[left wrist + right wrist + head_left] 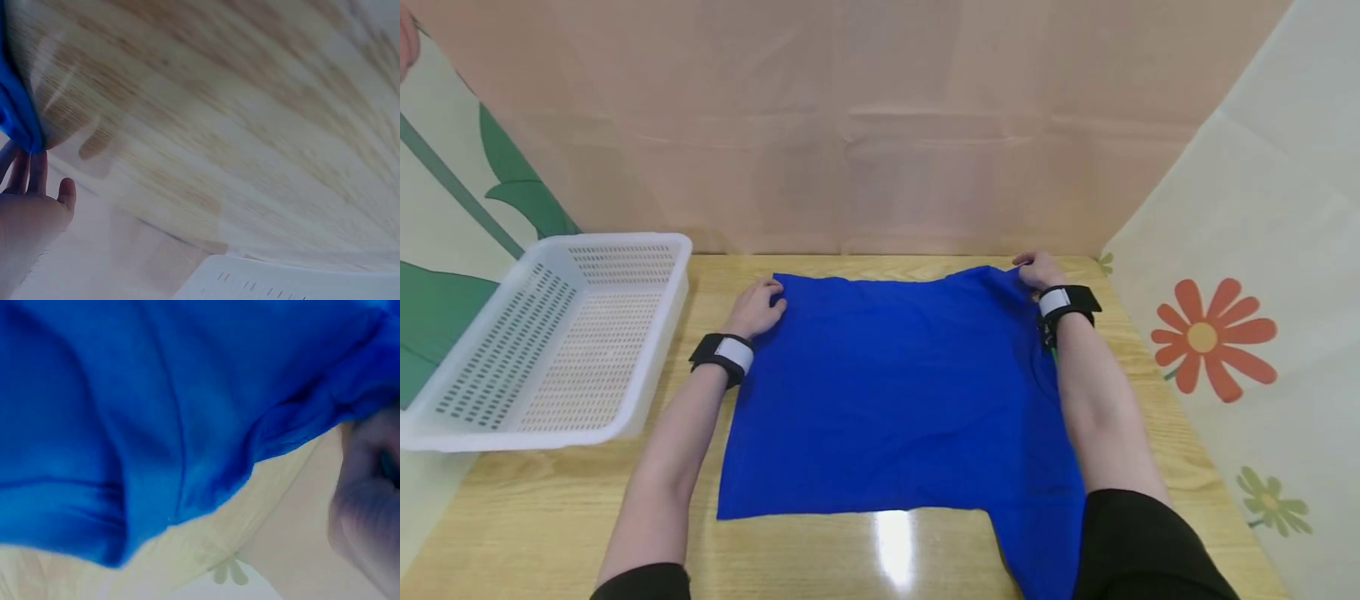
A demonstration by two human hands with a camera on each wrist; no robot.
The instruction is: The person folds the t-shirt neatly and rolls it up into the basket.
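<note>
Rectangular Blue Cloth point(887, 392) Spans Wood-Grain Worktop point(812, 558)

Left hand point(756, 310) and right hand point(1040, 271) pinch its far corners by the far edge; a white perforated plastic basket point(512, 440) stands at the left edge. Beige sheeting point(880, 167) rises behind, flower-printed sheeting point(1300, 250) at right.

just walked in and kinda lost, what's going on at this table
A person has a blue cloth spread out on the table. The left hand holds its far left corner and the right hand grips it near the far right corner. It lies mostly flat, with a strip at the right running toward the person. A white basket sits to the left.
</note>
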